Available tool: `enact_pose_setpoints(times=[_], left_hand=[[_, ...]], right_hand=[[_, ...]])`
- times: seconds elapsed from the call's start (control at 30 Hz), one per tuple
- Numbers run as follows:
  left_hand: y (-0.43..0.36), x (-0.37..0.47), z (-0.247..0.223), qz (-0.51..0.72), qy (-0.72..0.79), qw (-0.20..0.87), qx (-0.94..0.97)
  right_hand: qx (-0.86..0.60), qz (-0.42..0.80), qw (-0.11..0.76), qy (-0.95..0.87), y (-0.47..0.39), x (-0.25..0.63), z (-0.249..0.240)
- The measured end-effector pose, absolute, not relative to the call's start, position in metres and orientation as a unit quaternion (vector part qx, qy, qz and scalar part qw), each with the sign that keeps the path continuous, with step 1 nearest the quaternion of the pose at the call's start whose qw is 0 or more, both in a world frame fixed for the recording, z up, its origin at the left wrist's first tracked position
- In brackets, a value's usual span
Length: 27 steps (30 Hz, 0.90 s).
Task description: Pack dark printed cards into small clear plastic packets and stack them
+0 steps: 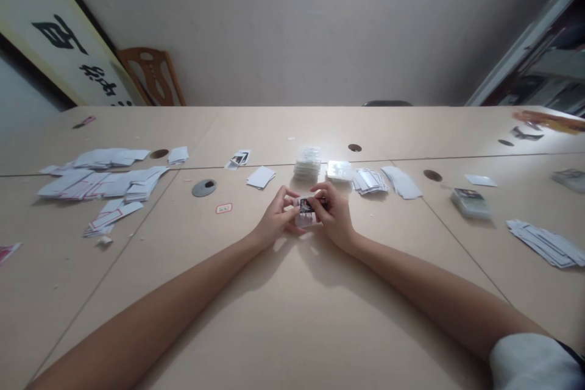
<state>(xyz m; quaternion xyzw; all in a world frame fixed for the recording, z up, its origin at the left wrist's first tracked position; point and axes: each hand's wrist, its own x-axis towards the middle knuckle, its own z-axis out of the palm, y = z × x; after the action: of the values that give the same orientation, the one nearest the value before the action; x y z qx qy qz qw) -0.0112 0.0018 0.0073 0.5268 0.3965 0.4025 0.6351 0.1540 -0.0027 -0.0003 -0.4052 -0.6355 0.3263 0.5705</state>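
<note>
In front of me, both hands meet around a small clear plastic case. My left hand grips its left edge between thumb and fingers. My right hand pinches a dark printed card at the case, its thumb lying across the card. Whether the card is fully inside the case, I cannot tell. Just beyond my fingers stands a stack of clear cases, and a single clear case lies to its right. A small pile of white cards is beyond my left hand.
Piles of white paper slips spread over the table's left side. More white cards lie right of centre. Filled clear cases and a fanned card row are at the right. A grey cable cover sits left of centre.
</note>
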Motion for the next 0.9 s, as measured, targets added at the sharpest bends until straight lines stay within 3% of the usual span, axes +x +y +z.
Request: enact_pose_setpoints(times=[0.23, 0.9], left_hand=[[0.0015, -0.0097, 0.0116, 0.399, 0.388, 0.663, 0.502], [0.004, -0.0112, 0.0083, 0.394, 0.357, 0.684, 0.5]], right_hand=[[-0.411, 0.26, 0.552, -0.678, -0.0044, 0.1555, -0.0016], [-0.41, 0.256, 0.544, -0.685, -0.0027, 0.1542, -0.0036]])
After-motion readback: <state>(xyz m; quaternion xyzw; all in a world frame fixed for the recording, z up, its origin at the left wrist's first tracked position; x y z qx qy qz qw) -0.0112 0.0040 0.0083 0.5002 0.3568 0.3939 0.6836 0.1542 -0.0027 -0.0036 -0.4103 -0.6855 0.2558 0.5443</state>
